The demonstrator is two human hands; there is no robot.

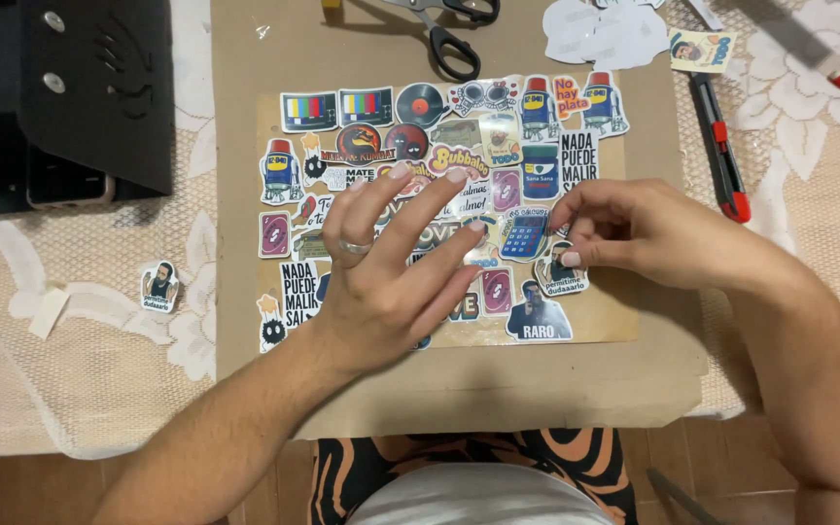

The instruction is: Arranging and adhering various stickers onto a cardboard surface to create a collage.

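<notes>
**Sticker pinched at the sheet's lower right edge**

Your left hand (391, 267) lies flat and released over the middle of the sticker sheet (614, 326), fingers spread toward 12 o'clock, holding it down on the brown board (498, 389). Your right hand (634, 233) comes in from 3 o'clock and seems to pinch the edge of a small portrait sticker (561, 275) between thumb and forefinger. The step in hand looks like peeling or placing that one sticker. The next move likely calls for a slow, low pull with the sheet kept pinned, so neighbouring stickers stay down. One loose sticker (159, 287) lies on the lace cloth at 9 o'clock; scissors (444, 29) rest at 12, a box cutter (721, 146) at 2.
</notes>
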